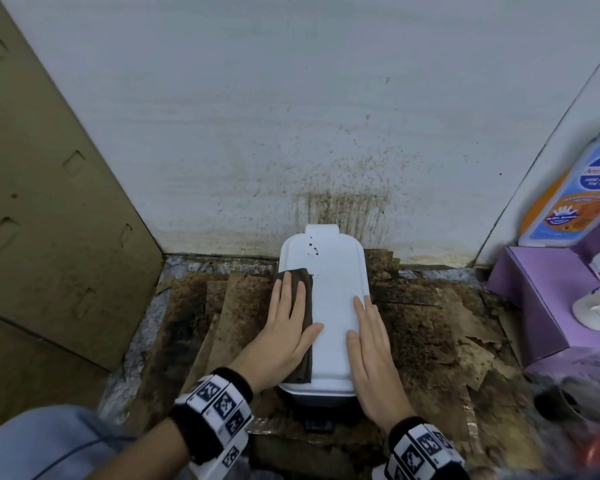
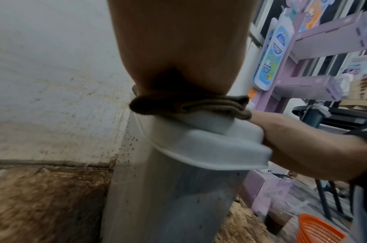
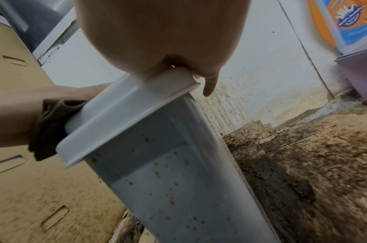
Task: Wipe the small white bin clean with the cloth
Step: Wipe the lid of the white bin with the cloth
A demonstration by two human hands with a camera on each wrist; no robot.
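Note:
The small white bin [image 1: 329,289] stands on the dirty floor against the wall, its lid closed, with dark spots [image 1: 313,249] near the lid's far end. A folded dark brown cloth [image 1: 303,282] lies along the lid's left edge. My left hand [image 1: 286,327] lies flat on the cloth with straight fingers, pressing it onto the lid. My right hand [image 1: 371,344] rests flat on the lid's right side, fingers straight. In the wrist views the bin's side [image 3: 178,189] shows many small brown specks, and the cloth [image 2: 189,105] sits bunched under my left palm [image 2: 178,49].
Stained cardboard sheets [image 1: 430,323] cover the floor around the bin. The wall [image 1: 343,202] behind is spattered brown. A large cardboard panel [image 1: 49,202] leans at the left. A purple rack [image 1: 551,306] with a bottle [image 1: 582,188] stands at the right, and an orange basket [image 2: 320,230] lies near it.

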